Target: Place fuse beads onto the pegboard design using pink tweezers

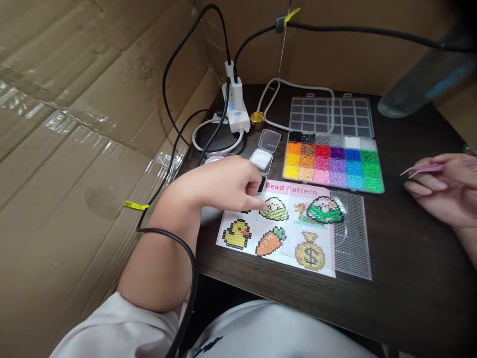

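Two hands (223, 186), one bead tray (333, 161), one pattern sheet (278, 228), one tweezers (428, 168).

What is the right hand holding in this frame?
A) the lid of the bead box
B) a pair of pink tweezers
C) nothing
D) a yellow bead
B: the right hand pinches a pair of pink tweezers at the right edge of the table, while the left hand points down at the bead pattern sheet.
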{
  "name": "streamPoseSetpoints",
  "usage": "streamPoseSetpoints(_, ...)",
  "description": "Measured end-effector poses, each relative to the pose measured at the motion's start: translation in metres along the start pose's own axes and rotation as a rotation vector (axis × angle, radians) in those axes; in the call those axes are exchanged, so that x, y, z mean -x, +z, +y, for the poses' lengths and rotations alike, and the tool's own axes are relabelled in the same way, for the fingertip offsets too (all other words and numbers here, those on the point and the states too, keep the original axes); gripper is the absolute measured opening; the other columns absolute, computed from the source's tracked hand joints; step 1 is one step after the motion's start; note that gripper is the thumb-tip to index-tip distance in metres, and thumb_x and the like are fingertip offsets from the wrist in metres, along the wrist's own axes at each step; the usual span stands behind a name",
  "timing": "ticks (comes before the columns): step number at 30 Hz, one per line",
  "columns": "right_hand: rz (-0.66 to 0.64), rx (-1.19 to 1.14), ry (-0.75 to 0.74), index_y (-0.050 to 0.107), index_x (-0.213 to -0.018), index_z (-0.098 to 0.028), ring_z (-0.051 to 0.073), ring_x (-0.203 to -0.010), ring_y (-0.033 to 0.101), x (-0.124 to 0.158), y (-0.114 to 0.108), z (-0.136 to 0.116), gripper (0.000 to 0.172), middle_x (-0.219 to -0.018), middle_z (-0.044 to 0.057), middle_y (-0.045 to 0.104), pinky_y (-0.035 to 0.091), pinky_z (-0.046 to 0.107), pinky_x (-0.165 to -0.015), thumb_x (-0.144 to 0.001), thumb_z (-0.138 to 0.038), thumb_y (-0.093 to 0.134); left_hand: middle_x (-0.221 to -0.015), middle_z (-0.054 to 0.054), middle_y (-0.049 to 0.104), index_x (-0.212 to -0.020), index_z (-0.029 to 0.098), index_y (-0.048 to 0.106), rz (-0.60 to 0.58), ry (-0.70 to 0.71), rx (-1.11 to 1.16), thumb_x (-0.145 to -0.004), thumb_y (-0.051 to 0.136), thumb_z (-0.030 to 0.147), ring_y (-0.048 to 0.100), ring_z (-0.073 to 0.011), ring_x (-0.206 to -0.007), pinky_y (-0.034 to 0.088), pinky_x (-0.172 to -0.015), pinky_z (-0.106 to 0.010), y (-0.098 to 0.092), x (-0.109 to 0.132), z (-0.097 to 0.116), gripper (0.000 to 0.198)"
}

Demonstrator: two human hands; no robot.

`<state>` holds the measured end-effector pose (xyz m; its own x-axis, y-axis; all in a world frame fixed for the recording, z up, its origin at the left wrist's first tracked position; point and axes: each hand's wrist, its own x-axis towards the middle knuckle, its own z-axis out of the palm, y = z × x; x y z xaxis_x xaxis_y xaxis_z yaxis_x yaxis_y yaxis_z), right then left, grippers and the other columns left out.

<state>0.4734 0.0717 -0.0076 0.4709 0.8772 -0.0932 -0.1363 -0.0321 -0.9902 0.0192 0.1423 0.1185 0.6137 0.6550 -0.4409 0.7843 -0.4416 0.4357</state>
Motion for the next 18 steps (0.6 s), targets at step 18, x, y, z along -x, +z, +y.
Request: streamPoseSetpoints(18, -0.038, 0.048, 0.010, 0.087, -0.070, -0.024, 0.015, -0.069, 0.030, -0.002, 0.005, -0.002, 0.033, -0.080, 0.016, 0.079, 0.018, 0.043, -0.073, -0.052, -0.036, 0.113, -0.059, -0.002, 0.077, -0.063, 0.029, 0.061, -0.220, -0.396, -0.145, -0.092, 0.096, 0.049, 0.069, -0.0247, -0.065, 0.046, -0.072, -0.043, 0.011, -0.017, 0.007, 0.049)
